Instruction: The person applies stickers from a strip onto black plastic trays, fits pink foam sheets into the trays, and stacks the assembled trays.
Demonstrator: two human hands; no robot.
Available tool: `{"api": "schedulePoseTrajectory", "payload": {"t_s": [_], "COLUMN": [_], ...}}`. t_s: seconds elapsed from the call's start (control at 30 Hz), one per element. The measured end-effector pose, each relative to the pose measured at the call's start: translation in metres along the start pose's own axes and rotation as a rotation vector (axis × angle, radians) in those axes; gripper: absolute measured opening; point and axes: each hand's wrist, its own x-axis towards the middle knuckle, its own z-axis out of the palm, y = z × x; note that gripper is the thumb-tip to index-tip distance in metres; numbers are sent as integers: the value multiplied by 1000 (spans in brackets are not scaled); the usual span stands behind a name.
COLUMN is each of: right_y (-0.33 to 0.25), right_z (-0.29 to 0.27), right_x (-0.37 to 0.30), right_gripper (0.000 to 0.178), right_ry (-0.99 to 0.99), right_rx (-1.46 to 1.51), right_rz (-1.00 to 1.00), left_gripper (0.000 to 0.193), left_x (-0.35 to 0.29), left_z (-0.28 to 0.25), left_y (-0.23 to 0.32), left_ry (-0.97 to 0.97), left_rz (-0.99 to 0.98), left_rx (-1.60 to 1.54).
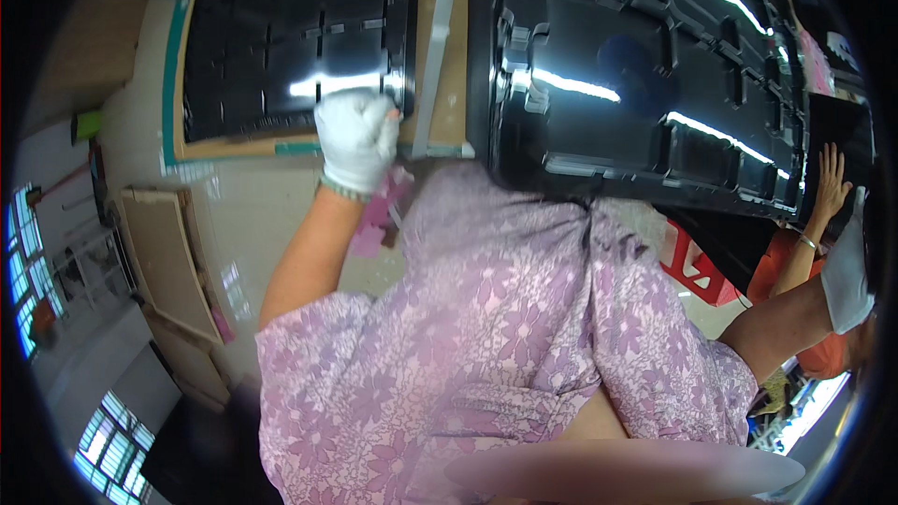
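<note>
My left hand [358, 140], in a white glove, is closed in a fist at the near edge of a glossy black moulded plastic panel [299, 37]. Whatever the fingers may hold is hidden. A bigger black moulded panel [580, 47] with raised ribs and rounded corners lies in front of me, to the right. Far out at the right rim is my right hand [847, 266], also white-gloved, with the arm stretched sideways. Its fingers are too distorted and dark to read. Close beside it a co-worker's bare hand [830, 182] is spread near the larger panel's right end.
Beneath the left panel is a tan board with green edging [174, 84]. A grey strip [438, 47] runs between the panels. A red plastic stool [692, 266] stands below on the right. Pink scraps [379, 215] hang or lie near my left wrist. Wooden boards [168, 262] rest at the left.
</note>
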Motion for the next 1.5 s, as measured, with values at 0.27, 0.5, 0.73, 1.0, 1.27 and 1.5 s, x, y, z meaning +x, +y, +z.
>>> {"api": "schedulePoseTrajectory", "payload": {"t_s": [0.27,0.5,0.73,1.0,1.27,1.5], "right_y": [-11,-72,-87,-92,-108,-111], "right_z": [53,97,127,199,278,293], "right_x": [-33,-16,4,80,96,99], "right_gripper": [38,34,27,39,33,23], "right_ry": [105,-18,-140,-302,-249,-156], "right_rx": [331,381,361,281,421,176], "right_rz": [-99,-78,-38,-116,-365,-454], "left_gripper": [15,40,42,24,30,27], "left_x": [150,389,419,406,364,358], "left_z": [-28,38,24,-67,-82,-61], "left_y": [0,-26,58,88,130,125], "left_ry": [131,-124,-579,-544,-128,-82], "left_rz": [-140,104,-306,-243,-148,-213], "left_rx": [-358,-523,-746,-1280,-588,-712]}}
